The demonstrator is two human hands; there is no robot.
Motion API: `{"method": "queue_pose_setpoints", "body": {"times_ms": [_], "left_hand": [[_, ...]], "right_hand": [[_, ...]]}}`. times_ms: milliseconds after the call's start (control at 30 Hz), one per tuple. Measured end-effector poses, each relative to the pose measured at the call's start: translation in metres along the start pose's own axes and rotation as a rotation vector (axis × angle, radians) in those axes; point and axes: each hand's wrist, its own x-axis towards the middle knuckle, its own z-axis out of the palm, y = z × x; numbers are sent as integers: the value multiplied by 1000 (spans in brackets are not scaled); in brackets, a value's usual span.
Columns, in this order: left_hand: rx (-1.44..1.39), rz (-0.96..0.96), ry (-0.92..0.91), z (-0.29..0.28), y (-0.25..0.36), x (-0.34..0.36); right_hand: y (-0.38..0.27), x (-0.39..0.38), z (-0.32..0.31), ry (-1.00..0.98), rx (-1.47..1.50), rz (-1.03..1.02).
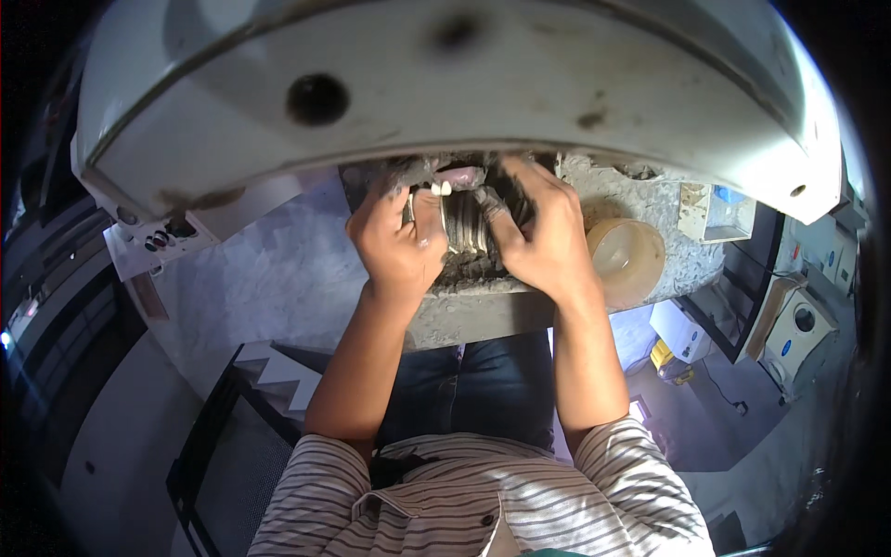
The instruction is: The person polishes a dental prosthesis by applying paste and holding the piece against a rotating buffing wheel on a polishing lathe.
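Observation:
Under the edge of a white hood, a pink denture (458, 176) with white teeth shows between my hands. My left hand (399, 239) is closed on its left end, with the thumb close to the teeth. From the other side, my right hand (546, 227) grips at the right end, its thumb bent in and smeared with grey paste. Its upper fingers are blurred and partly under the hood. Below the denture lies a ribbed, slatted piece (469, 227) in a trough coated with dark wet sludge (469, 267).
The large white hood (445, 102) curves over the work. Right of my right hand stands a yellowish round tub (626, 263) on a grit-covered bench, with a small white box (715, 213) beyond. A panel with knobs (162, 243) is at the left.

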Motion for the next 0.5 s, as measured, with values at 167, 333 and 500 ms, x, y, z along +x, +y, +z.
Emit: {"method": "queue_pose_setpoints", "body": {"times_ms": [167, 333, 500], "left_hand": [[36, 268, 92, -6, 4, 6], [13, 241, 77, -11, 5, 5], [73, 157, 68, -10, 2, -1]], "right_hand": [[10, 3, 44, -196, -217, -50], [-4, -33, 51, -521, -41, -182], [-7, -52, 22, -641, 48, -14]]}}
